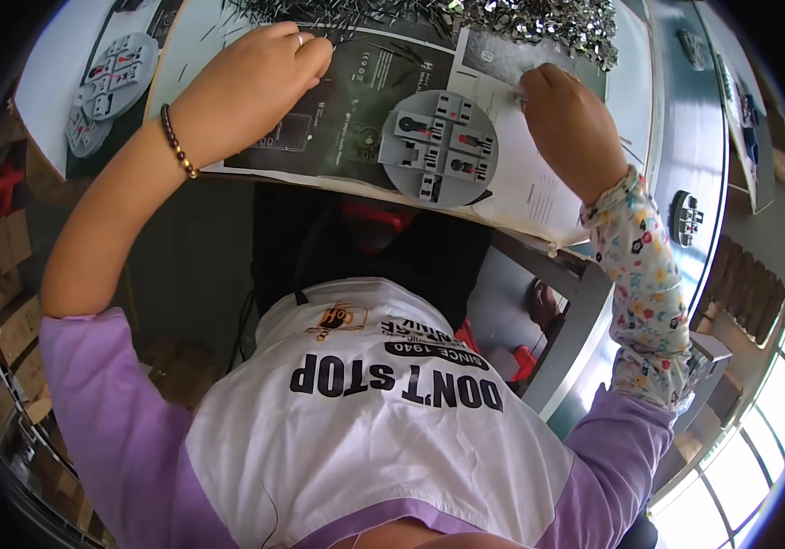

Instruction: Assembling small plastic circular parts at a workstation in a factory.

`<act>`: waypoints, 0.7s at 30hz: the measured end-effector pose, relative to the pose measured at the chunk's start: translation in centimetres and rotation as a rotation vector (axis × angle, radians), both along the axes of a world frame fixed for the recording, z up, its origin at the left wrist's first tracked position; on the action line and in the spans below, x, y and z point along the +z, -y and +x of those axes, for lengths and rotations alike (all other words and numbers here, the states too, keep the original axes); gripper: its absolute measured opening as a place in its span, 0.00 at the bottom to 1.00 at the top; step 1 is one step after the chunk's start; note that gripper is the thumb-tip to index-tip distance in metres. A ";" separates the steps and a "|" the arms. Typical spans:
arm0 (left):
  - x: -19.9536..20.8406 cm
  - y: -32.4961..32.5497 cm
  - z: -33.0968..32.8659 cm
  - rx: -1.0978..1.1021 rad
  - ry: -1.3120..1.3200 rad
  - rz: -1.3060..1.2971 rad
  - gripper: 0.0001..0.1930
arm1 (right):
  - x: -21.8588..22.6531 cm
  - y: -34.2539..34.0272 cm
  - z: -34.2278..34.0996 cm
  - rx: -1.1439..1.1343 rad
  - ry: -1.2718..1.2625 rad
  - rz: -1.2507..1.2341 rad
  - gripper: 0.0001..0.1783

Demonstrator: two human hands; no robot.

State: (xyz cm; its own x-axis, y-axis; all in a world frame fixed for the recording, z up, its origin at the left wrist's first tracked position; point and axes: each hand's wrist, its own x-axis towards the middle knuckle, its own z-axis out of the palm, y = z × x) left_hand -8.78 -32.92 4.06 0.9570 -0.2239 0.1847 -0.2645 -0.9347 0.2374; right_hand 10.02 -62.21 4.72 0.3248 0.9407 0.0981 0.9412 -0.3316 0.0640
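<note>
My left hand (259, 78) is closed at the far left of the worktable, its fingertips curled beside a pile of thin dark metal strips (319, 11). What those fingers hold, if anything, is hidden. Over the printed sheet (356, 78), to the right, my right hand (568, 123) has its fingers pinched together near a heap of small shiny metal pieces (539, 23); I cannot make out anything in the pinch. Between both hands, close to the table's front edge, lies a round grey plastic disc (400, 174). Raised blocks on it carry dark and red parts.
More grey discs with similar parts (118, 78) sit at the far left. A small dark part with metal pins (687, 218) lies on the surface to the right. Cardboard boxes (15, 325) are stacked at the left, and a grey table leg (571, 343) stands below the table.
</note>
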 end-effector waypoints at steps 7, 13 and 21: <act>2.0 2.4 0.8 -0.065 0.112 -0.247 0.06 | 0.6 3.2 1.1 -0.071 -0.333 0.151 0.11; 1.3 9.0 1.9 -0.077 -0.041 -0.896 0.04 | 0.5 5.6 -1.1 -0.237 -0.540 0.206 0.11; -0.6 10.3 2.2 -0.073 0.158 -0.668 0.06 | -0.1 6.0 -4.9 -0.085 -0.208 0.120 0.12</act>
